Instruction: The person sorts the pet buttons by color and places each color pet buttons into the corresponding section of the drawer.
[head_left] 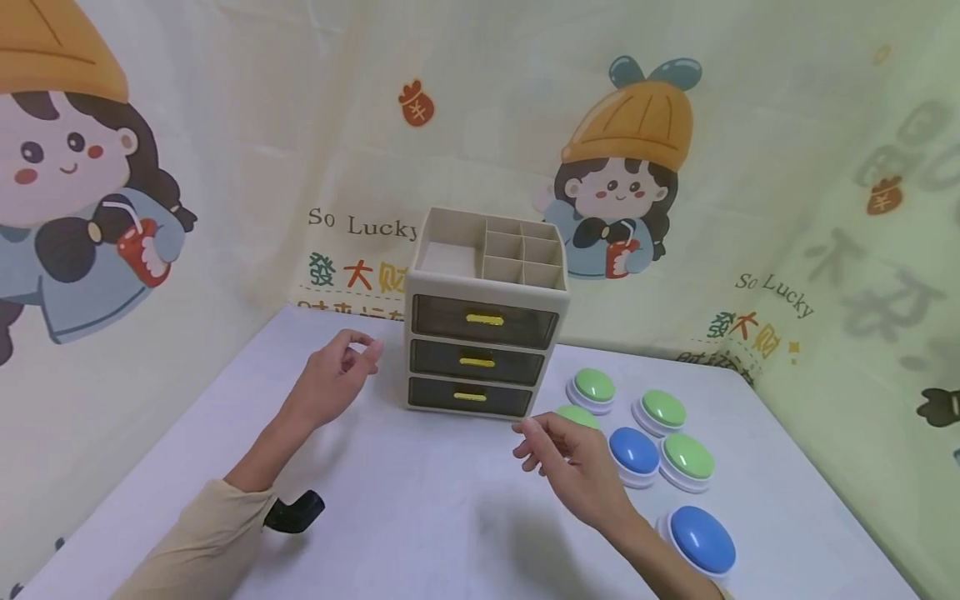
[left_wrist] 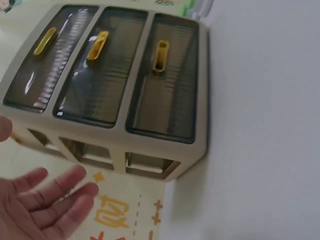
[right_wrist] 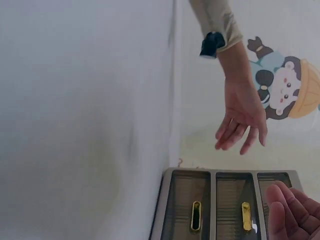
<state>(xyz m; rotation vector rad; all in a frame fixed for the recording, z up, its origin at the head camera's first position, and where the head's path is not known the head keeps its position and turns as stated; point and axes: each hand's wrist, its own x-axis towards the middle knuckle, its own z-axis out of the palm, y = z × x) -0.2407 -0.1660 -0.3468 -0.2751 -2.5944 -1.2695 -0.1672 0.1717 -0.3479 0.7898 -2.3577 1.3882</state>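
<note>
A beige storage box (head_left: pixel 486 287) stands at the back of the white table, with three dark see-through drawers, each with a yellow handle, all closed. Its top is divided into several compartments. My left hand (head_left: pixel 335 375) hovers to the left of the box, fingers loosely bent, touching nothing. In the left wrist view that hand (left_wrist: pixel 47 202) shows spread fingers beside the box's side wall (left_wrist: pixel 107 142), which has openings. My right hand (head_left: pixel 573 467) hangs in front of the box's lower right corner, near the buttons, fingers relaxed and holding nothing.
Several push buttons lie right of the box: green ones such as this green button (head_left: pixel 688 456), and blue ones such as this blue button (head_left: pixel 702 538). A printed cloth (head_left: pixel 480 158) hangs behind the table (head_left: pixel 420 500). A black device (head_left: pixel 295 512) sits at my left wrist.
</note>
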